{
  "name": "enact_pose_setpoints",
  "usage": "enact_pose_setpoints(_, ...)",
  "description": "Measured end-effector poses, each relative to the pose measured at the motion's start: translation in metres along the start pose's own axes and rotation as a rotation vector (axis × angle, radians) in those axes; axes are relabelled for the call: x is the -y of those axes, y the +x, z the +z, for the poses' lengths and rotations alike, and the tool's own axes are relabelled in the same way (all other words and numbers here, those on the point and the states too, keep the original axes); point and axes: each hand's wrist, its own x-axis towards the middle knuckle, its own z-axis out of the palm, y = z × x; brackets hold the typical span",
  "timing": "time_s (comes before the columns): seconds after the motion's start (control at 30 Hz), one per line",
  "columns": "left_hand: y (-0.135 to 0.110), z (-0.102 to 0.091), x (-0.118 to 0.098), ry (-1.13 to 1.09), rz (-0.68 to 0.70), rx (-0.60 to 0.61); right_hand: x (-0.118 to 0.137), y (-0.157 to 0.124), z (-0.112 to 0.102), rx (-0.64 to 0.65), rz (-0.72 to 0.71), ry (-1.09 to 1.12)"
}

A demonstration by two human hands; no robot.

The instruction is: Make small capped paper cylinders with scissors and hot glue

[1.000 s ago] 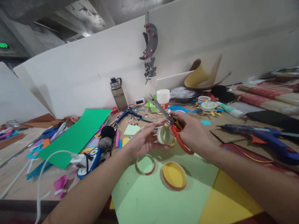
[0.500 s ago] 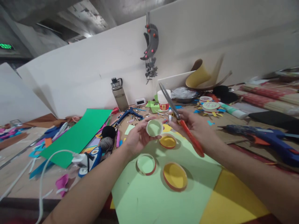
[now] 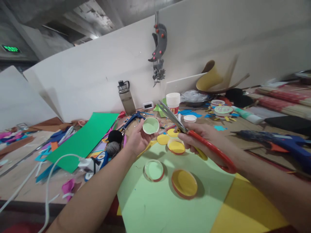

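So the table (image 3: pixel 24 187) is a proper craft mess, and we're working on the big light green sheet (image 3: pixel 157 200) that lies right under both sets of fingers. It probably serves as a clean base in the clutter. A dark green sheet (image 3: pixel 85 139) lies well off to the left of the left fingers, and a blue glue gun (image 3: pixel 279 142) sits out past the right ones.

Our right hand (image 3: pixel 206 139) has its fingers (image 3: pixel 191 136) wrapped shut around the red handles of the scissors (image 3: pixel 184 129). The blades angle up and away from us, passing just beside the left fingertips. We'd say that keeps the points off the other hand.

Below the fingers, a big yellow-lined ring (image 3: pixel 184 183) and a green ring (image 3: pixel 154 170) sit flat on the sheet, side by side but apart. A smaller yellow ring (image 3: pixel 176 146) lies between the two hands.

Our left hand (image 3: pixel 138 139) is lifted off the table, with its fingers (image 3: pixel 141 127) pinched on the rim of a small green-lined ring (image 3: pixel 150 125). The ring's face is tilted toward us, likely so we can look it over. A loose yellow disc (image 3: pixel 163 139) lies just below and to the right of those fingers.
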Motion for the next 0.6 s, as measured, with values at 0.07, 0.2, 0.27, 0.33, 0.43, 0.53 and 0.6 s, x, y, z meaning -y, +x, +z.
enact_pose_setpoints(0.07, -0.001, 0.0, 0.0, 0.002, -0.002, 0.008, -0.002, 0.0, 0.0, -0.017, -0.029, -0.039)
enact_pose_setpoints(0.2, -0.002, -0.002, 0.001, 0.008, 0.004, 0.023, -0.006, 0.003, -0.001, -0.008, -0.048, -0.104)
enact_pose_setpoints(0.27, -0.002, -0.003, 0.001, 0.014, 0.027, 0.053, -0.007, 0.004, -0.002, 0.02, -0.053, -0.104)
enact_pose_setpoints(0.33, -0.003, -0.005, 0.001, 0.042, 0.066, 0.106, -0.007, 0.003, -0.002, 0.033, -0.062, -0.093)
enact_pose_setpoints(0.43, -0.006, -0.005, 0.001, 0.119, 0.13, 0.161, -0.005, 0.001, 0.0, 0.009, -0.065, -0.107)
enact_pose_setpoints(0.53, -0.009, -0.002, 0.0, 0.171, 0.161, 0.171, -0.005, 0.001, 0.002, -0.008, -0.071, -0.137)
enact_pose_setpoints(0.6, -0.011, -0.001, 0.0, 0.185, 0.156, 0.168, -0.006, 0.002, 0.001, -0.006, -0.075, -0.154)
